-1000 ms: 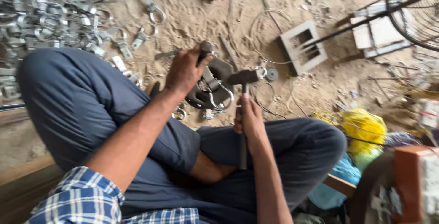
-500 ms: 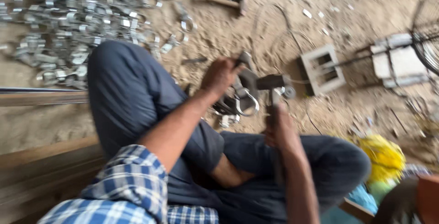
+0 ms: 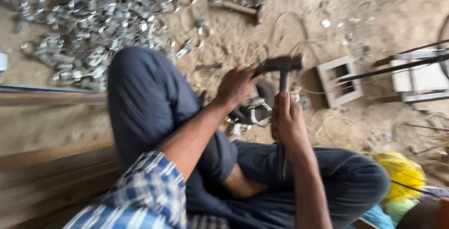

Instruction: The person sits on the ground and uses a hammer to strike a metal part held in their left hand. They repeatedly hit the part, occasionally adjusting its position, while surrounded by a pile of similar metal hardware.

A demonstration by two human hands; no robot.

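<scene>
Right hand: the right hand [image 3: 287, 121] has its fingers wrapped shut round the handle of a hammer [image 3: 282, 77], gripping it about mid-length.
Hammer axis: the handle stands close to upright in the view, running from the lap up to the dark head, which points left above the hand.
Left hand: the left hand [image 3: 236, 86] lies just left of the hammer head, fingers curled down onto a bent metal piece [image 3: 255, 110] on the floor; how tightly they close is lost in the blur, so I cannot tell if they truly clamp it.
Key relation: the metal piece sits below and slightly left of the hammer head, between the two hands; the left hand touches it, the right reaches it only through the hammer.
Where it lies: on the sandy floor [image 3: 290, 18], just in front of the crossed legs in dark trousers [image 3: 149, 103].
Around: a heap of shiny metal clamps [image 3: 93, 28] covers the floor towards the upper left corner; a small grey block [image 3: 340, 86] with two holes lies just right of the hammer head; a yellow bundle [image 3: 402, 173] sits at the lower right.
Change since earlier: the hammer head now sits higher above the piece than half a second ago, and the view has swung so the clamp heap shows more fully.
</scene>
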